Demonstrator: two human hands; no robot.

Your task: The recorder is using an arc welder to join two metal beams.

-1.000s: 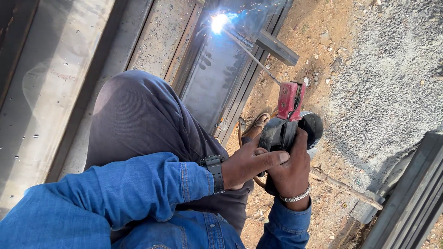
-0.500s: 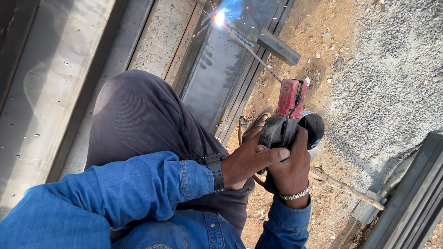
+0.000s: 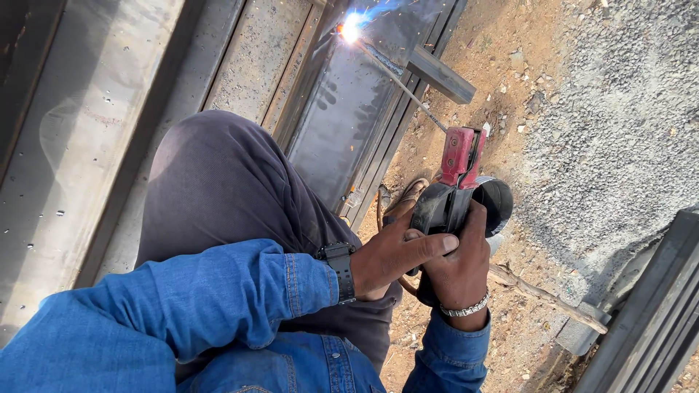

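Red holder [image 3: 459,156] gripped tight in both my hands [image 3: 408,255], I'd keep the rod [image 3: 400,80] steady at the arc [image 3: 350,29] on the frame [image 3: 349,109].

Both hands close round the electrode holder [image 3: 457,191], its red clamp matt plastic, the handle below wrapped in dull black rubber or tape (which of the two is hard to tell). Beyond the grip a thin bare metal rod [image 3: 399,80] meets the steel panel [image 3: 349,116], smooth grey with a faint sheen. Under the grip lies rough, dusty earth [image 3: 510,313]; to its right, coarse gravel [image 3: 619,131].
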